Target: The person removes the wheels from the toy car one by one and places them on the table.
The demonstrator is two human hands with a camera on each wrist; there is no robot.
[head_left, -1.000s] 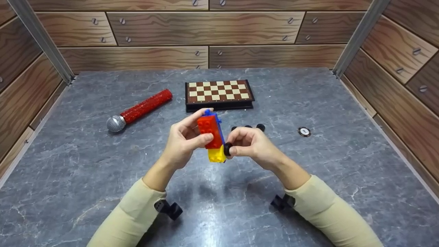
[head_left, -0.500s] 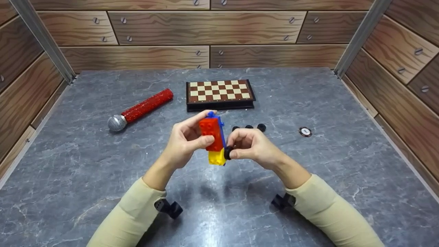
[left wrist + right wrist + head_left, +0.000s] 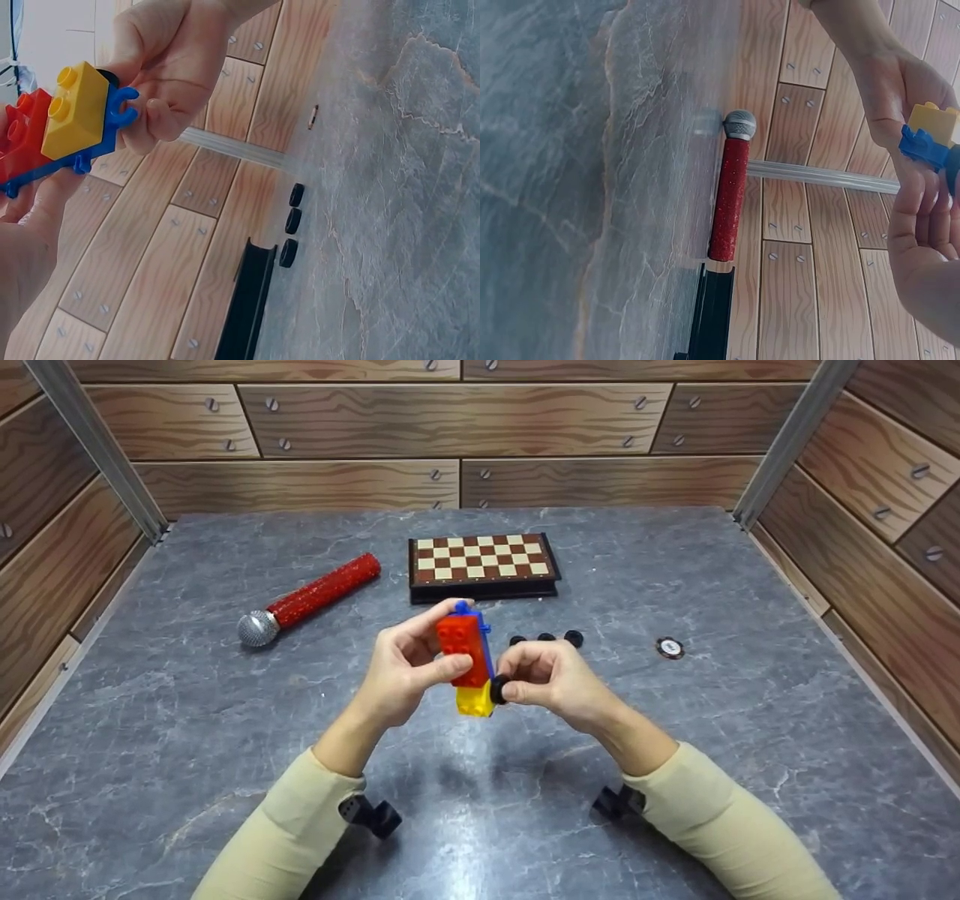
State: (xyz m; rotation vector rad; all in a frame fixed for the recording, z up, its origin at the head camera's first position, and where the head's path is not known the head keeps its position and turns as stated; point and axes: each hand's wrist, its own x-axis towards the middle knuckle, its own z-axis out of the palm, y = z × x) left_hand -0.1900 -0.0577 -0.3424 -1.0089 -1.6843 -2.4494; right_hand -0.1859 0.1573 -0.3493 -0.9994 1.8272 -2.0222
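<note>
My left hand [image 3: 409, 664] grips a toy block build [image 3: 466, 664] held upright above the table: a red brick and a yellow brick [image 3: 75, 111] on a blue base [image 3: 112, 124]. My right hand [image 3: 544, 679] pinches a small black wheel [image 3: 498, 690] against the blue base's lower side, by the yellow brick. In the right wrist view the blue base [image 3: 922, 146] and the yellow brick [image 3: 934, 120] show beside my right hand's fingers [image 3: 922, 225]. Three more black wheels [image 3: 546, 639] lie in a row on the table just behind the hands.
A closed chessboard box [image 3: 484, 566] lies at the back centre. A red glitter microphone [image 3: 307, 600] lies to its left. A small round chip [image 3: 670, 648] sits to the right. Wooden panel walls [image 3: 450, 435] enclose the grey marble table [image 3: 225, 735].
The hands and the block build have barely shifted. The right hand keeps the wheel pressed at the base's lower side.
</note>
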